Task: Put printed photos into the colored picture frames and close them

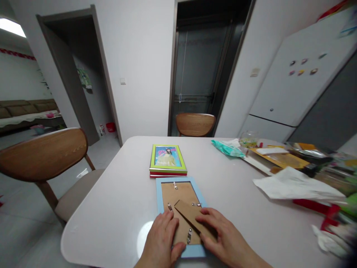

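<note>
Fingers [166,220] lie flat, grasping nothing; left hand [163,240] on the frame [178,193], right hand [223,238] on its stand [188,212]. Frame runs 12 to 6.

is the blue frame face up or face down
Face down: the blue frame shows its brown backing board, metal clips and stand, under the left hand and right hand.

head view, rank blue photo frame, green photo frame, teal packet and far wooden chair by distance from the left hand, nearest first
1. blue photo frame, face down under the left hand, touched by it.
2. green photo frame, just beyond the blue one, centre of the table.
3. teal packet, farther back on the right.
4. far wooden chair, behind the table's far end.
</note>
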Demonstrator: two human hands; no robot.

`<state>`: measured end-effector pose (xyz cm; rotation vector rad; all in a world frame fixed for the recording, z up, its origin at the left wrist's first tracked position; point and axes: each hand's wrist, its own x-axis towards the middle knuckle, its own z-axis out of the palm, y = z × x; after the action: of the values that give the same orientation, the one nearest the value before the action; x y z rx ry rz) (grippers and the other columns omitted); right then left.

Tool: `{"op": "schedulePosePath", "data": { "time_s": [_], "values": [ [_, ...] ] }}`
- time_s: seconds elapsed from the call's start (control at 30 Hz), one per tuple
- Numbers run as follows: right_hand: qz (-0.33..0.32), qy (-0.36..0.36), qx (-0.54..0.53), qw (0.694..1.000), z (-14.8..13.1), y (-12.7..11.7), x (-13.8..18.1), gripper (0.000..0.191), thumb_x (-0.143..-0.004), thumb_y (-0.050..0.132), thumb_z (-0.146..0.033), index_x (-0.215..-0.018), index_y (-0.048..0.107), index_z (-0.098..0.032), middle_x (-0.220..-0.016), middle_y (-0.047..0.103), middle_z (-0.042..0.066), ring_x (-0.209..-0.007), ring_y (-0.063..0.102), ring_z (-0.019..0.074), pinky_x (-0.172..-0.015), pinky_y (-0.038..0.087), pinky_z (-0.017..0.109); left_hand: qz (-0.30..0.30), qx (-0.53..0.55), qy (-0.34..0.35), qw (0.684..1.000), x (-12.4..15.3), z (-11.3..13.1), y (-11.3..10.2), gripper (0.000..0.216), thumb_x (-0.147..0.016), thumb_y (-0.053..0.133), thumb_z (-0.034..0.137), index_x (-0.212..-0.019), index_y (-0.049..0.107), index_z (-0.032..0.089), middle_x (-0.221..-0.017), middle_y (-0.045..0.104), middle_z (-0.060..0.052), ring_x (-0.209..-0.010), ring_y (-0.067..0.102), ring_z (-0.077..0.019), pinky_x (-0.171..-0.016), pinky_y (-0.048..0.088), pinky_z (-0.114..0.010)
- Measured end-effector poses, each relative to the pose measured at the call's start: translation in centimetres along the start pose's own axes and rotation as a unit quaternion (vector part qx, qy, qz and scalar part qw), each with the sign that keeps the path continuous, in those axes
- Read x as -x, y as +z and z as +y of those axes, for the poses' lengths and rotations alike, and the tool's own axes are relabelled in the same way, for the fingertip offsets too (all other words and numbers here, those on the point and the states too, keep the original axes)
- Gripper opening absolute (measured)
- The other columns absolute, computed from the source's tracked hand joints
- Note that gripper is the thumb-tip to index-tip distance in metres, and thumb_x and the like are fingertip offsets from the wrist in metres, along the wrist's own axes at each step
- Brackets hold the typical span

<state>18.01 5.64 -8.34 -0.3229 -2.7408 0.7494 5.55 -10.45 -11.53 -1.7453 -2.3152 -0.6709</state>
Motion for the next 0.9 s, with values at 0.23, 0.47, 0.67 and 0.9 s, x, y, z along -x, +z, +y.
{"op": "schedulePosePath", "data": {
  "time_s": [0.23,0.47,0.67,0.9],
  "values": [
    [0.083,-0.055,0.072,0.992,0.0,3.3,0.3,0.025,-0.071,0.048,-0.02,-0.095,0.057,-0.018,-0.101,0.053,0.011,-0.093,0.047,0.0225,-0.08,0.04,0.042,-0.014,0.013,-0.013,1.0,0.8,-0.5,-1.3,0.02,-0.074,0.049,0.02,-0.093,0.054,0.019,-0.111,0.057,-0.011,-0.105,0.051,-0.0243,-0.088,0.041,-0.05],
    [0.054,-0.1,0.065,0.991,-1.9,2.8,-0.5,0.023,-0.073,0.049,-0.02,-0.093,0.058,-0.022,-0.105,0.05,0.008,-0.099,0.042,0.0221,-0.084,0.034,0.041,-0.07,0.074,-0.034,0.994,2.2,-1.2,-2.7,0.036,-0.067,0.059,0.038,-0.096,0.051,0.018,-0.123,0.045,-0.015,-0.116,0.038,-0.0272,-0.096,0.026,-0.054],
    [-0.064,-0.146,0.052,0.986,-3.6,2.0,-0.5,0.025,-0.076,0.048,-0.03,-0.1,0.056,-0.029,-0.116,0.046,0.004,-0.106,0.036,0.022,-0.088,0.029,0.039,-0.096,0.087,-0.04,0.991,2.1,-1.2,-3.2,0.02,-0.069,0.058,0.033,-0.082,0.052,0.019,-0.121,0.049,-0.013,-0.115,0.04,-0.0245,-0.097,0.024,-0.053],
    [-0.076,-0.14,0.028,0.987,-3.9,1.9,-0.5,0.022,-0.075,0.05,-0.033,-0.095,0.058,-0.028,-0.112,0.048,0.004,-0.105,0.038,0.0211,-0.089,0.029,0.038,-0.09,0.092,-0.039,0.991,2.1,-1.1,-3.2,0.021,-0.067,0.059,0.031,-0.082,0.051,0.019,-0.12,0.049,-0.012,-0.114,0.041,-0.0249,-0.096,0.025,-0.053]
  ]
}}
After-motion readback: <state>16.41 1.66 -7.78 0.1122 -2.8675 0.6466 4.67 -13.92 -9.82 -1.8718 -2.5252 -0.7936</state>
